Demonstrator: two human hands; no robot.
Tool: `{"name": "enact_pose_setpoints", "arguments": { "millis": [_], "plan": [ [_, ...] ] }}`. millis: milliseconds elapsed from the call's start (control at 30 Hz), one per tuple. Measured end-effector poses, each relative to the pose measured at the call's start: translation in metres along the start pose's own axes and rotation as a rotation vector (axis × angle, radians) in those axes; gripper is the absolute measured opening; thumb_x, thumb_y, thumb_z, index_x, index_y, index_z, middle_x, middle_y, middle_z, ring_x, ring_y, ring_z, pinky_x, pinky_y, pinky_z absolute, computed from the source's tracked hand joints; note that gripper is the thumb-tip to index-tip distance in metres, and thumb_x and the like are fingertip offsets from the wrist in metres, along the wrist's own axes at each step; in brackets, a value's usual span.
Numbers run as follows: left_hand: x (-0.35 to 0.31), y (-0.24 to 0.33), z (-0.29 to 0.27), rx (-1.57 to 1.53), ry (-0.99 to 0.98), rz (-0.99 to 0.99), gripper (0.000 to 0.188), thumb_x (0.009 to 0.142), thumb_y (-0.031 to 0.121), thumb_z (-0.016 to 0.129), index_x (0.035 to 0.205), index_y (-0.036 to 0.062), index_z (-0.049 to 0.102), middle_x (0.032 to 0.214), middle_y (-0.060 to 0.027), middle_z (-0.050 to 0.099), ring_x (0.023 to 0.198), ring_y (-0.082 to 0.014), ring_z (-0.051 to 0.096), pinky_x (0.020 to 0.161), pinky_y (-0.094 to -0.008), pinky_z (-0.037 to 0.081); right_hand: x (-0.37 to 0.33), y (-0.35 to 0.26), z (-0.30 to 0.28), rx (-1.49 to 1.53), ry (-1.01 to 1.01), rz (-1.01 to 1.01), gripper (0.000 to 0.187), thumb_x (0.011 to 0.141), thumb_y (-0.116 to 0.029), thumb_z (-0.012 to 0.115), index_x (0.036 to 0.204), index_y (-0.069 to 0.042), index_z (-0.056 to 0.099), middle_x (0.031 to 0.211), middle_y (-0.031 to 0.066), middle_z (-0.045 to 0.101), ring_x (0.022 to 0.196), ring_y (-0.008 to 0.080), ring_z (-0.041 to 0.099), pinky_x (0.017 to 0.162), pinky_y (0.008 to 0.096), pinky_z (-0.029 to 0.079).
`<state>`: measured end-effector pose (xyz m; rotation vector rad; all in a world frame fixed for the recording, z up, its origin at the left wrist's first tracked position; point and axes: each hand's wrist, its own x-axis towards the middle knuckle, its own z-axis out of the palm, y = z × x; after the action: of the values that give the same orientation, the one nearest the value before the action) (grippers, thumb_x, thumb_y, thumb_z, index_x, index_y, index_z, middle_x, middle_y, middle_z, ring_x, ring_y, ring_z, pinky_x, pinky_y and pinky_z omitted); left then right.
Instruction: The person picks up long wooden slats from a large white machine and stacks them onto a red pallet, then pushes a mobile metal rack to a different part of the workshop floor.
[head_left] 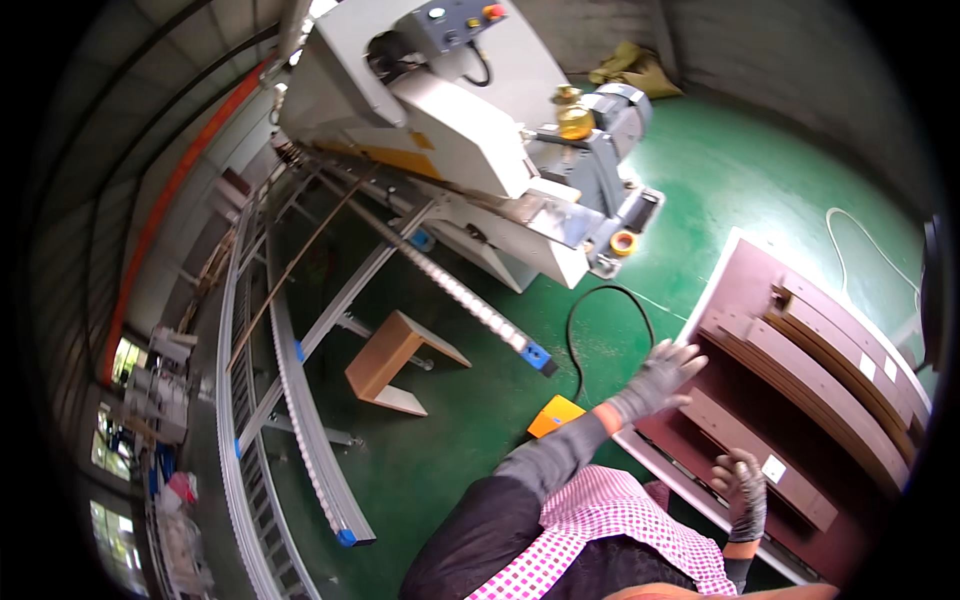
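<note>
My left hand, in a grey glove with an orange cuff, reaches over the near left edge of the board stack. Its fingers are spread and nothing is in them. My right hand, also gloved, hovers by a narrow brown board with a white label. Its fingers are loosely curled and apart, with nothing visible in them. Beyond the hands, several long brown boards lie stacked on a wide brown panel with a pale edge. I cannot tell whether the right hand touches the board.
A white machine with a motor stands ahead. Roller rails on metal frames run along the left. On the green floor are an angled wooden piece, a yellow box and a black cable.
</note>
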<state>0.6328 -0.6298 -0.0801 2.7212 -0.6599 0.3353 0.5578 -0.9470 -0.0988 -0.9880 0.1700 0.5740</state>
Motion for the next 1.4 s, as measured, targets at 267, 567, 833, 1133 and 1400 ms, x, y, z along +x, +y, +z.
{"name": "enact_pose_setpoints", "arguments": {
  "millis": [267,567,833,1133,1400],
  "plan": [
    [-0.386,-0.103,-0.195,0.608,0.525,-0.840,0.067,0.079,0.031,0.072,0.137,0.0073,0.048,0.137,-0.0173,0.046,0.127,-0.0372,0.044,0.108,-0.0498,0.033,0.043,0.099,0.197,-0.419,-0.752,0.551,0.037,0.093,-0.014,0.066,0.125,0.002,0.058,0.113,0.0140,0.066,0.105,0.0227,0.064,0.092,0.0367,0.052],
    [-0.722,-0.125,-0.301,0.847,0.544,-1.841,0.088,0.080,0.041,0.072,0.150,0.0078,0.030,0.148,-0.0239,0.034,0.131,-0.0420,0.039,0.112,-0.0514,0.031,0.050,0.252,0.394,-0.559,-1.046,0.663,0.040,0.094,-0.016,0.066,0.129,0.001,0.056,0.124,0.0098,0.063,0.113,0.0191,0.060,0.098,0.0321,0.049],
    [-0.859,-0.162,-0.242,0.464,0.571,-1.976,0.098,0.080,0.055,0.070,0.152,0.0055,0.023,0.149,-0.0325,0.032,0.138,-0.0427,0.035,0.114,-0.0451,0.033,0.045,0.295,0.483,-1.109,-1.301,0.533,0.037,0.094,-0.017,0.066,0.126,0.000,0.059,0.121,0.0095,0.065,0.116,0.0194,0.056,0.103,0.0325,0.042],
    [-0.843,-0.256,-0.318,0.535,0.562,-1.874,0.103,0.077,0.057,0.072,0.153,0.0092,0.022,0.155,-0.0234,0.026,0.141,-0.0403,0.030,0.115,-0.0485,0.029,0.091,0.330,0.451,-0.813,-1.171,0.671,0.035,0.090,-0.006,0.066,0.124,-0.001,0.059,0.116,0.0090,0.067,0.109,0.0195,0.063,0.100,0.0277,0.047],
    [-0.829,-0.331,-0.374,0.627,0.440,-1.918,0.106,0.075,0.051,0.076,0.155,0.0115,0.018,0.158,-0.0178,0.022,0.143,-0.0374,0.029,0.117,-0.0472,0.025,0.066,0.291,0.485,-1.022,-0.849,0.719,0.044,0.094,-0.013,0.066,0.133,0.002,0.053,0.122,0.0102,0.065,0.109,0.0162,0.062,0.100,0.0286,0.048]
  ]
}}
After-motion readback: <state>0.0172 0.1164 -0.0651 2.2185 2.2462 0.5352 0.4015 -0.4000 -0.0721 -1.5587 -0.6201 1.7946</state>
